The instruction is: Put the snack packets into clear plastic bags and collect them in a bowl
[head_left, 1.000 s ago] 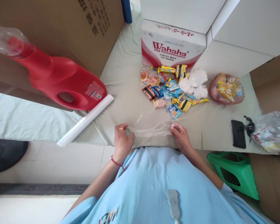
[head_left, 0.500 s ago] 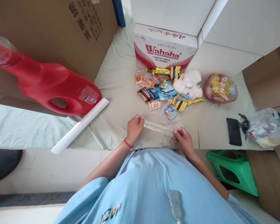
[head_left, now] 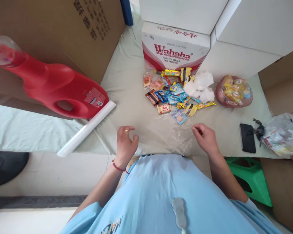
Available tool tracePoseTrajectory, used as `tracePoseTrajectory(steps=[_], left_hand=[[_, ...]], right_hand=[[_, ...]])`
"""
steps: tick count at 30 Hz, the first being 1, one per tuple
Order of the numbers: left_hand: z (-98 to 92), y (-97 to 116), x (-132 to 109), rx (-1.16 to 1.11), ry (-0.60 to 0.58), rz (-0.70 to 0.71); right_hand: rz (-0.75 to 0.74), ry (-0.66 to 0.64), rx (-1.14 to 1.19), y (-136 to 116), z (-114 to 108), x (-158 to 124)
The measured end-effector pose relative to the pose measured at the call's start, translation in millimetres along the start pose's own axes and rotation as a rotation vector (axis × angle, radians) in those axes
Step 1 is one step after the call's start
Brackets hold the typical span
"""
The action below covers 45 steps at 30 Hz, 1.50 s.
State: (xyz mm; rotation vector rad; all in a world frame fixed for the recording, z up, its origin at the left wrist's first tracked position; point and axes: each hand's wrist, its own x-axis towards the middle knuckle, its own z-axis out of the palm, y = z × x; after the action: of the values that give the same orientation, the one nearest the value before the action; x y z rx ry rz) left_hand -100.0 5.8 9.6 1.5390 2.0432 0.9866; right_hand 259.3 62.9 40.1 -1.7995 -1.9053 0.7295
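A clear plastic bag or sheet point(head_left: 168, 133) lies flat on the cloth-covered table point(head_left: 129, 81) at the front edge, between my hands. My left hand point(head_left: 127, 143), with a ring and a red bracelet, is left of the plastic, thumb and fingers apart, holding nothing. To the right of the plastic is my right hand point(head_left: 205, 138); its thumb and index finger are pressed together at the plastic's edge, and what they hold, if anything, is too small to name. Just behind the plastic lie a blue snack packet point(head_left: 179, 116) and a pile of small wrapped snacks point(head_left: 175, 92).
On the left are a red detergent bottle point(head_left: 63, 86), a white roll point(head_left: 86, 129) and a large carton point(head_left: 63, 35). A Wahaha box point(head_left: 174, 48) stands behind the snacks. At right are a pink bowl point(head_left: 221, 97), a phone point(head_left: 247, 138), keys and a plastic bag point(head_left: 282, 133).
My left hand has let go of the clear plastic and moved left, its fingers opening. My right hand has shifted right. The plastic, held between both hands before, now lies flat on the table.
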Motion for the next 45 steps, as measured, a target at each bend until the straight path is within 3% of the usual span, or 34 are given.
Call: tracePoseTrajectory(steps=[2, 4, 7, 9, 12, 14, 17, 20, 23, 25, 28, 30, 32, 34, 36, 41, 45], left_hand=[[6.3, 19, 12, -0.054, 0.01, 0.1], [18.2, 41, 26, -0.091, -0.039, 0.215], [40.9, 68, 48, -0.046, -0.184, 0.334], [52.8, 74, 59, 0.011, -0.302, 0.304], [55.9, 62, 67, 0.016, -0.42, 0.159], [47.9, 46, 64, -0.073, -0.433, 0.077], [30.5, 19, 52, -0.248, -0.341, -0.115], [17.9, -3, 38, -0.28, -0.216, -0.317], [9.8, -17, 30, -0.245, -0.169, -0.405], [3.7, -18, 29, -0.183, -0.074, -0.423], [-5.0, -6, 23, -0.013, 0.204, -0.262], [-6.3, 7, 15, 0.055, 0.226, -0.012], [-1.5, 20, 7, 0.052, -0.002, 0.253], [8.8, 27, 6, 0.042, -0.269, 0.432], [21.7, 27, 12, 0.054, -0.364, 0.465], [45.8, 3, 49, 0.161, -0.265, 0.301], [47.2, -17, 62, 0.249, -0.313, 0.337]], right_hand=[[-0.055, -0.27, -0.084, -22, 17, 11], [-0.093, -0.44, -0.205, -43, 38, 19], [-0.154, -0.507, -0.33, -65, 65, 25], [-0.172, -0.538, -0.375, -69, 75, 25], [-0.173, -0.554, -0.384, -63, 77, 21], [-0.151, -0.537, -0.349, -55, 75, 19], [-0.104, -0.517, -0.283, -44, 73, 16], [-0.11, -0.52, -0.23, -42, 74, 19], [-0.156, -0.539, -0.237, -48, 78, 27], [-0.178, -0.549, -0.269, -55, 81, 33], [-0.193, -0.559, -0.319, -64, 83, 41], [-0.196, -0.564, -0.342, -68, 84, 44], [-0.193, -0.564, -0.356, -70, 84, 46], [-0.185, -0.557, -0.36, -70, 84, 46], [-0.17, -0.549, -0.359, -68, 82, 44], [-0.101, -0.549, -0.236, -49, 76, 24], [-0.142, -0.527, -0.007, -23, 69, 2]])
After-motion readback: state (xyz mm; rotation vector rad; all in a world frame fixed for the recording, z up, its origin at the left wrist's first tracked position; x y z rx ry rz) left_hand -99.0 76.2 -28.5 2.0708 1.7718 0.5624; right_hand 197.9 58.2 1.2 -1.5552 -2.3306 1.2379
